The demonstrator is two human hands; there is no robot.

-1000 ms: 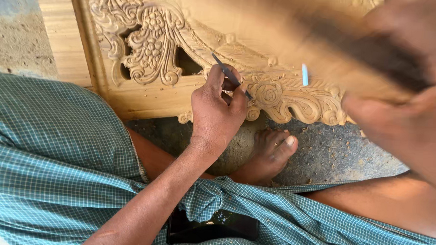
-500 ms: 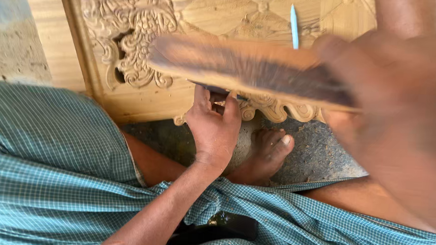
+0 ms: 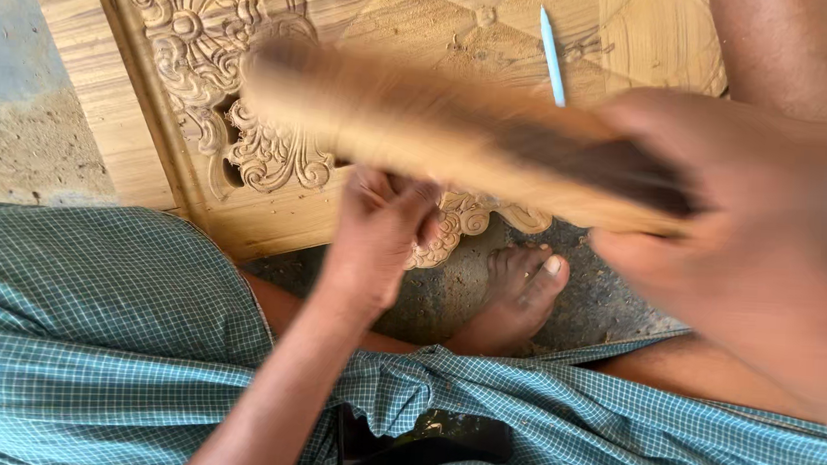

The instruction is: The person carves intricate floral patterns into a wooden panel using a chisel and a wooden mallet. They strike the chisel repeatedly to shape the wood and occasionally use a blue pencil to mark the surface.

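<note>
The right hand (image 3: 761,251), large and blurred at the right of the frame, is wrapped tight around the dark end of a long wooden mallet (image 3: 438,130), which stretches leftward across the upper middle of the picture and hangs just above the other hand, a grip at the far end that lets the stick's whole length work as a striker. Below it, in the centre of the frame, the left hand (image 3: 381,226) is curled closed against the lower edge of the carved wooden panel (image 3: 249,130); the fingers look pinched as if steadying a slim tool against the scrollwork, but the tool itself is hidden by blur and the mallet, so I cannot tell what they hold. The panel lies flat on the ground in the upper half of the frame, its floral relief facing up and close to the body, within easy reach. A pale blue pencil (image 3: 552,56) rests on the bare upper part of the panel. A bare foot (image 3: 519,290) sits on the dusty floor (image 3: 31,146) beside the panel's edge, and a green checked cloth (image 3: 106,339) covers the lap, with a dark object (image 3: 421,440) lying in its folds at the bottom centre.
</note>
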